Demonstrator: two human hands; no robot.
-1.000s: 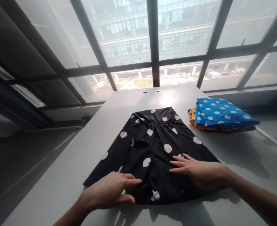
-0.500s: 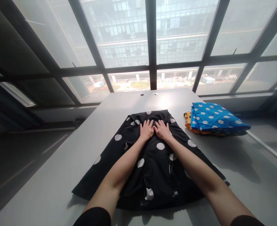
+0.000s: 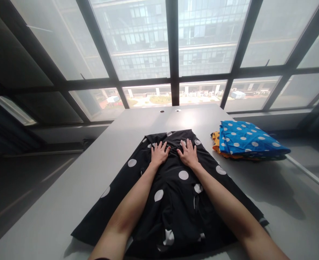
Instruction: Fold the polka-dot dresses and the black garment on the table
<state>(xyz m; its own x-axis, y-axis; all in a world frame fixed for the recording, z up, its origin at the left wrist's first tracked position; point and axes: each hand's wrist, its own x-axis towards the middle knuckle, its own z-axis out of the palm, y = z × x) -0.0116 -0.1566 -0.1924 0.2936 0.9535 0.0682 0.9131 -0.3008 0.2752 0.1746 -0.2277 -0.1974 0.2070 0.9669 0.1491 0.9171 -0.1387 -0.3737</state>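
Observation:
A black skirt-shaped garment with large white dots (image 3: 172,184) lies spread on the light table, narrow at the far end and flaring towards me. My left hand (image 3: 159,154) rests flat on its upper part, left of the middle, fingers spread. Level with it on the right, my right hand (image 3: 188,154) presses on the cloth with fingers apart. Neither hand grips the fabric. Between the hands the cloth shows small wrinkles, and creases run down its lower middle. My forearms cover parts of both sides.
To the right, a folded blue cloth with white dots (image 3: 246,137) lies on a folded orange cloth (image 3: 216,141) near the edge of the table (image 3: 113,141). Two round holes pierce the tabletop's far end. Large framed windows (image 3: 143,39) rise beyond it.
My hands have slid apart over the garment, the left one moving further left, with the fingers more spread. The view has shifted slightly. The folded cloths lie as before.

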